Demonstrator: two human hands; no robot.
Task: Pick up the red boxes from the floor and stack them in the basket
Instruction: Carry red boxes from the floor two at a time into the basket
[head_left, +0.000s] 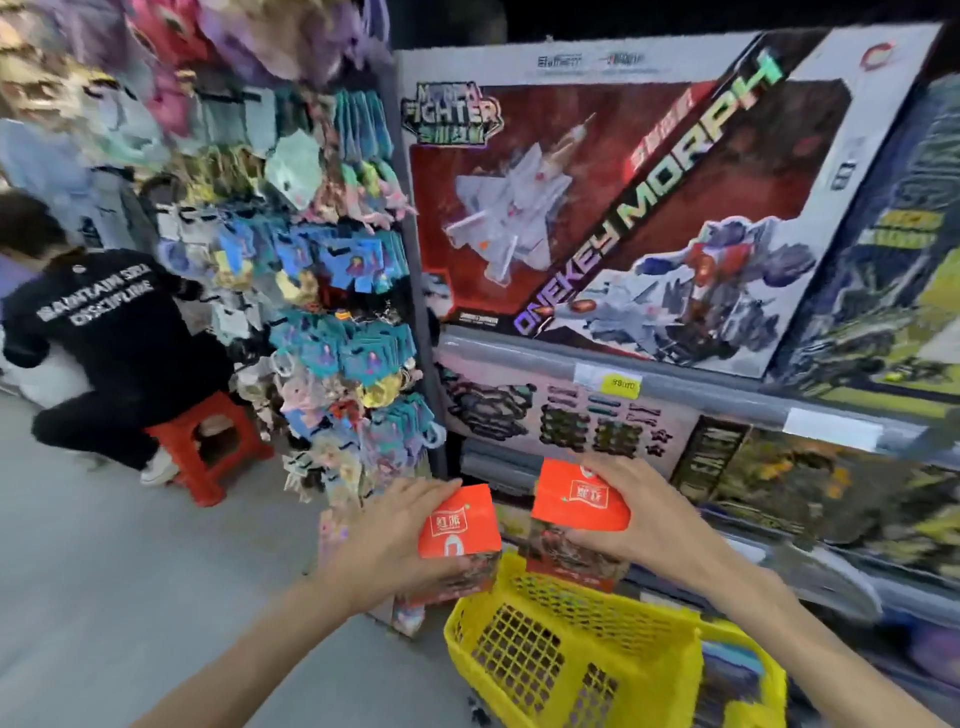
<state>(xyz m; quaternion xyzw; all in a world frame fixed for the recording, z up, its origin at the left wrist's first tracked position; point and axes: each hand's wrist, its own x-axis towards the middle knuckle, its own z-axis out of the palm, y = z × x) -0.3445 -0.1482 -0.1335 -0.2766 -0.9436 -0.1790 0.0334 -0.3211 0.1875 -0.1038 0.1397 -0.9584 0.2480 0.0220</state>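
Gripping one red box (460, 522), the left hand (387, 535) holds it above the yellow basket's (524, 670) left rim. The right hand (631, 512) grips a second red box (582, 501) over the far rim. Basket contents are too blurred to identify.

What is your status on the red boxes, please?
Left hand grips one red box; right hand grips another red box. Both held above yellow basket. Nothing blocking the drop.
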